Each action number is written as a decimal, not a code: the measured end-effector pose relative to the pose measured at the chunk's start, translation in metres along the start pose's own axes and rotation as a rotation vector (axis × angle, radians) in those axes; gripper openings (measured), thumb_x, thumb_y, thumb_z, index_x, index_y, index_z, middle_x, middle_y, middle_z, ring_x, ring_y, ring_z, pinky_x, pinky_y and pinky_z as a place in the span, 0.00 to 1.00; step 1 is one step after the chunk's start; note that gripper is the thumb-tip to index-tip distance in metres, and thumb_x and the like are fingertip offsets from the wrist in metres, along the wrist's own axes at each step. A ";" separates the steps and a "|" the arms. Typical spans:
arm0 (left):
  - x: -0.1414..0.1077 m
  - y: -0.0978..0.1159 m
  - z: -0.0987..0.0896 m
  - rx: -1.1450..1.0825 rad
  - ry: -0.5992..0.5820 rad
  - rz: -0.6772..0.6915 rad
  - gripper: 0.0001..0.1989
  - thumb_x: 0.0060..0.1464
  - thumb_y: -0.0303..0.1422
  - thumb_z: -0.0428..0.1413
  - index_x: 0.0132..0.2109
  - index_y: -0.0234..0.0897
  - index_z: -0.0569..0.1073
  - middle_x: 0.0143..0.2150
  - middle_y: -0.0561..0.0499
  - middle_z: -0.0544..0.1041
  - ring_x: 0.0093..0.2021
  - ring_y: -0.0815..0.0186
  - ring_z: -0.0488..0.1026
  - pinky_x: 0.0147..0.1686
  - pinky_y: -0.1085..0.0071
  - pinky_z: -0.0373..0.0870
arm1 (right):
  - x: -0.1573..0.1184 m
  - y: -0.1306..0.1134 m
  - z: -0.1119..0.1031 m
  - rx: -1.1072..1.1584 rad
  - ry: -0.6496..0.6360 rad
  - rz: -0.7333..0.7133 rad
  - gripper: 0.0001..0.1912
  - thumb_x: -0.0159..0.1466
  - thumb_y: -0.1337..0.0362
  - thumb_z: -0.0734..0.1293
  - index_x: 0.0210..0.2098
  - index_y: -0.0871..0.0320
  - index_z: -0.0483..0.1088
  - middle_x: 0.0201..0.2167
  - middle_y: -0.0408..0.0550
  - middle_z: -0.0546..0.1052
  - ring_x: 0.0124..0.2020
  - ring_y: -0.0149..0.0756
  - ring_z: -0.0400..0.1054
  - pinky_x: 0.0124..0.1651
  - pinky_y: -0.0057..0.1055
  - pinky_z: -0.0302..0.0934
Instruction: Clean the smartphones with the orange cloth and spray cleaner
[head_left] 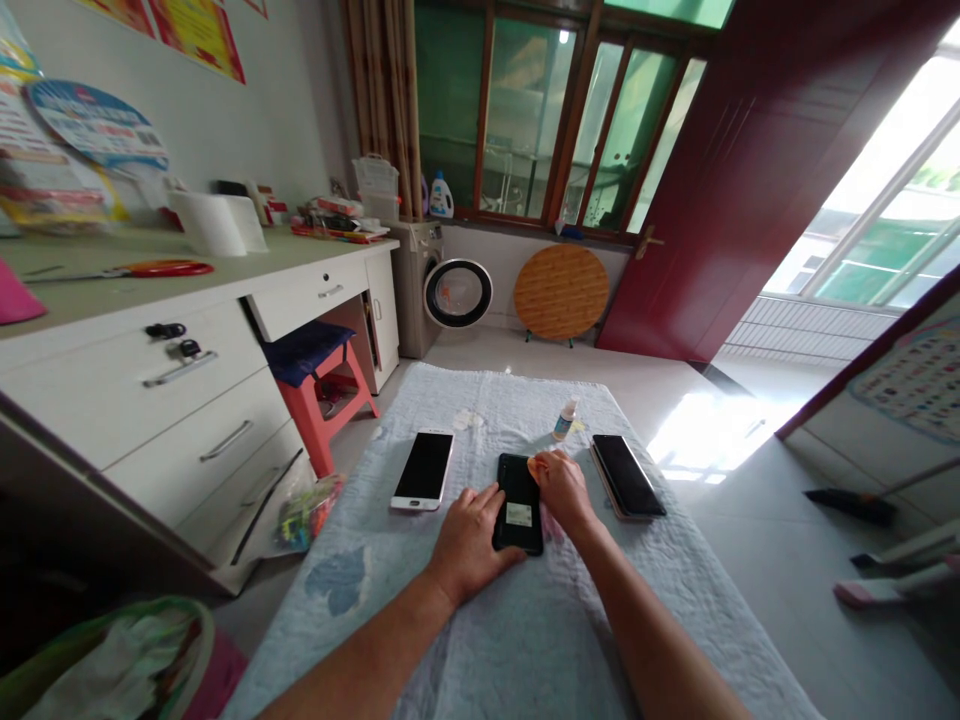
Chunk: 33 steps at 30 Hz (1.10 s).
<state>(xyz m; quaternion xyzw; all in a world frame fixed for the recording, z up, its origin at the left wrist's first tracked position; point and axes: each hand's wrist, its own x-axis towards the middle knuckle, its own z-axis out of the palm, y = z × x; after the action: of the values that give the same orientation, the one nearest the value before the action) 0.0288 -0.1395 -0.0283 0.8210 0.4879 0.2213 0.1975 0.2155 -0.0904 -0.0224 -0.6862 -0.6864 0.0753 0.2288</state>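
Note:
A black phone (511,481) with a pale rectangular label on it lies flat on the cloth-covered table. My left hand (466,545) grips it from the left, fingers on the side edge and thumb at the bottom corner. At the phone's upper right, my right hand (562,488) is closed on a small orange cloth (533,467), which touches the phone. Most of that cloth is hidden under the fingers. A white phone (423,469) lies to the left with its dark screen up. To the right is another dark-screened phone (626,475). A small spray bottle (565,419) stands upright beyond my right hand.
A light blue tablecloth (337,640) covers the table. On the left are a white desk (150,370) with drawers, a red stool (330,400) and a waste bin (214,660). An open-doored washing machine (411,290) and a round wooden tabletop (561,290) stand ahead.

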 end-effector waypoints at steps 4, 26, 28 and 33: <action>0.000 0.002 -0.003 -0.010 0.000 0.005 0.35 0.41 0.47 0.65 0.56 0.37 0.70 0.59 0.44 0.70 0.55 0.49 0.66 0.55 0.58 0.63 | -0.004 -0.009 -0.005 -0.041 -0.054 0.018 0.12 0.66 0.65 0.60 0.33 0.59 0.75 0.32 0.49 0.73 0.31 0.31 0.65 0.34 0.26 0.52; 0.000 -0.004 0.002 0.032 -0.003 0.004 0.39 0.42 0.47 0.65 0.58 0.31 0.69 0.61 0.39 0.69 0.57 0.49 0.65 0.57 0.57 0.62 | -0.064 -0.022 -0.019 -0.059 -0.222 -0.118 0.11 0.66 0.69 0.60 0.30 0.58 0.73 0.32 0.47 0.72 0.35 0.33 0.65 0.38 0.27 0.54; 0.000 -0.004 0.003 0.031 -0.005 0.003 0.38 0.41 0.45 0.65 0.58 0.32 0.69 0.61 0.40 0.69 0.57 0.49 0.66 0.57 0.57 0.62 | -0.056 -0.023 -0.018 -0.106 -0.218 -0.136 0.11 0.65 0.69 0.60 0.30 0.58 0.72 0.33 0.48 0.72 0.35 0.34 0.65 0.39 0.28 0.54; 0.000 -0.006 0.004 0.008 -0.003 0.016 0.38 0.41 0.47 0.65 0.58 0.35 0.69 0.61 0.40 0.69 0.57 0.48 0.66 0.57 0.55 0.62 | -0.037 -0.024 -0.013 -0.169 -0.193 -0.159 0.11 0.66 0.68 0.60 0.31 0.58 0.73 0.34 0.49 0.73 0.36 0.36 0.64 0.41 0.30 0.55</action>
<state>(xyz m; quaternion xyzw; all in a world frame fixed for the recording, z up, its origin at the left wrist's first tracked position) 0.0268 -0.1370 -0.0346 0.8260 0.4819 0.2197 0.1928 0.1974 -0.1304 -0.0089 -0.6360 -0.7613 0.0646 0.1083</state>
